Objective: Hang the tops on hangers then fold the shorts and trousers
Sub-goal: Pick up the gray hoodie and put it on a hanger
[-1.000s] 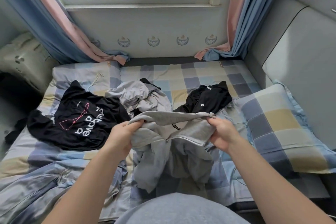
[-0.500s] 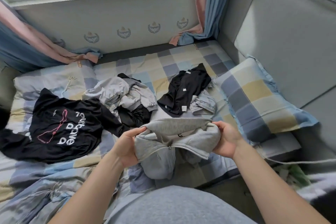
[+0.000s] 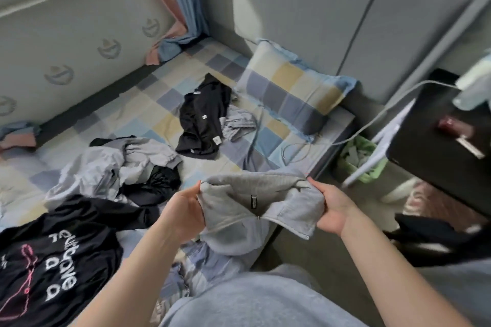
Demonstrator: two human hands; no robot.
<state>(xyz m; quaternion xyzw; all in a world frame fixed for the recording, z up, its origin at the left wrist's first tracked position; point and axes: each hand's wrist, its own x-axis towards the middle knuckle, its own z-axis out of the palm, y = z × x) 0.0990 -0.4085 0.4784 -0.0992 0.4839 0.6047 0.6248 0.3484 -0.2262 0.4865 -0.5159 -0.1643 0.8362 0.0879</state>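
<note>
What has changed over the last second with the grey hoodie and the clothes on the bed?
The view has swung right, bringing a dark bedside table and green bin into sight. Both hands, left hand and right hand, have carried the grey zip hoodie toward the bed's right edge, gripping it at the neck as before. The black printed T-shirt, grey pile, black top and pillow lie unmoved.

Bare sheet [image 3: 148,117] probably passable; clothes pile [image 3: 119,167] blocks left.
</note>
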